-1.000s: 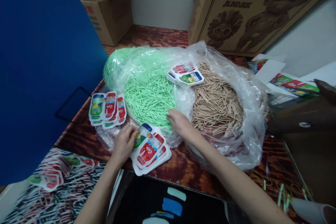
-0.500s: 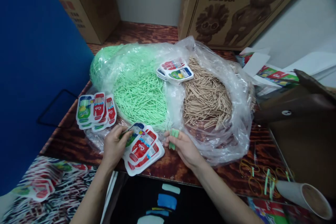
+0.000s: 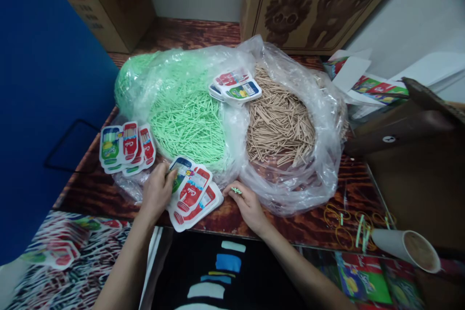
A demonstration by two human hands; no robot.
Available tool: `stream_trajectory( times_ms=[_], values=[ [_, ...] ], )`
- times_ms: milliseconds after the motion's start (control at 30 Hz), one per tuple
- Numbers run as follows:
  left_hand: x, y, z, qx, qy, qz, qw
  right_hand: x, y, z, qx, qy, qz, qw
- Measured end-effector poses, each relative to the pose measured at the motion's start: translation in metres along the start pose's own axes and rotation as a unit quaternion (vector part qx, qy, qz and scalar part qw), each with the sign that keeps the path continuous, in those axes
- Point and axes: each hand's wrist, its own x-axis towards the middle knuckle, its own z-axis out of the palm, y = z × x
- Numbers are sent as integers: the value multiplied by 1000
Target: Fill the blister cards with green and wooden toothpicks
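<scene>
My right hand (image 3: 246,202) is closed round a small bundle of green sticks (image 3: 236,190), whose ends poke out of the fist, at the table's front edge. My left hand (image 3: 157,192) grips the top of a stack of printed white packets (image 3: 194,197) lying on the table. Just behind lie a clear bag of loose green sticks (image 3: 189,118) and a clear bag of tan wooden sticks (image 3: 281,123).
More packets lie at the left (image 3: 125,147) and atop the bags (image 3: 234,88). A blue panel (image 3: 43,82) stands left, cardboard boxes (image 3: 312,0) behind. Rubber bands (image 3: 341,225) and a paper cup (image 3: 409,249) lie at the right, near a brown box (image 3: 417,164).
My right hand left the green pile with a pinch of sticks, drew back to the table edge and turned them end-on in the fist. The left hand stayed on the packets.
</scene>
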Motion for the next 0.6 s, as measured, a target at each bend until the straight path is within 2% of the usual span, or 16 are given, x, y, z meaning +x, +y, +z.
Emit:
stream_trajectory(
  times_ms=[133, 300, 600],
  values=[
    [2, -5, 5, -25, -22, -47, 998, -1, 1, 2, -5, 5, -9, 1000],
    [5, -5, 5, -84, 5, -65, 994, -1, 0, 3, -11, 13, -12, 1000],
    [2, -4, 3, -119, 73, 51, 989, -2, 1, 5, -11, 22, -14, 1000]
  ],
)
